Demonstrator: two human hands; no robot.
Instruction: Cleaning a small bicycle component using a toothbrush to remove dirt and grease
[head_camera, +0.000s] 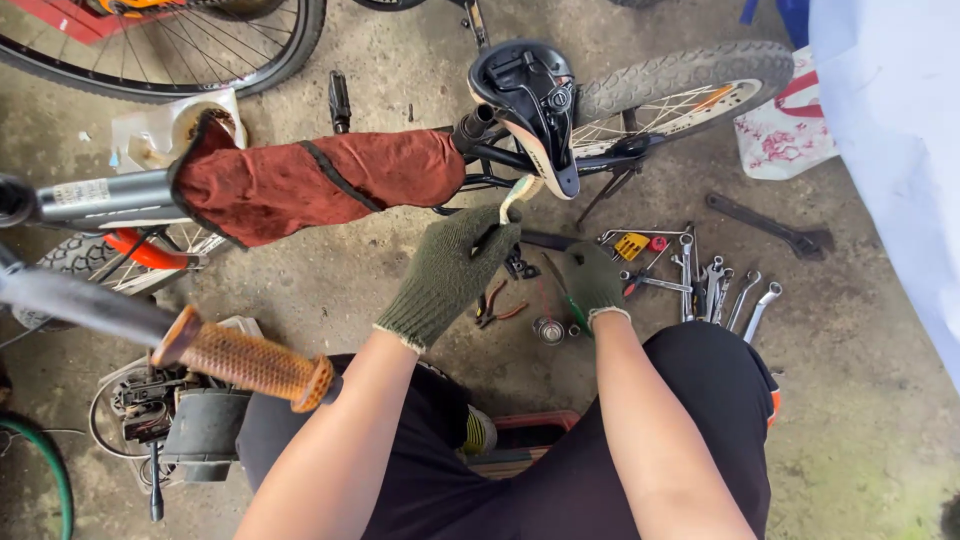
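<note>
I sit over a bicycle with both hands in dark green knit gloves. My left hand (452, 270) is raised just under the frame, its fingers pinched on a pale strip (517, 194) that hangs below the black saddle (528, 95). A rust-red cloth (310, 182) is wrapped around the top tube. My right hand (592, 282) is lower, near the floor, closed on a thin green-handled tool (568, 300) whose tip is hidden. Red-handled pliers (495, 305) lie on the concrete between my hands.
Several wrenches (715, 285) and a yellow hex-key set (630, 245) lie right of my right hand. A large spanner (770, 228) lies farther right. An orange handlebar grip (250, 360) crosses at left. The rear wheel (690, 85) and a patterned bag (785, 130) are beyond.
</note>
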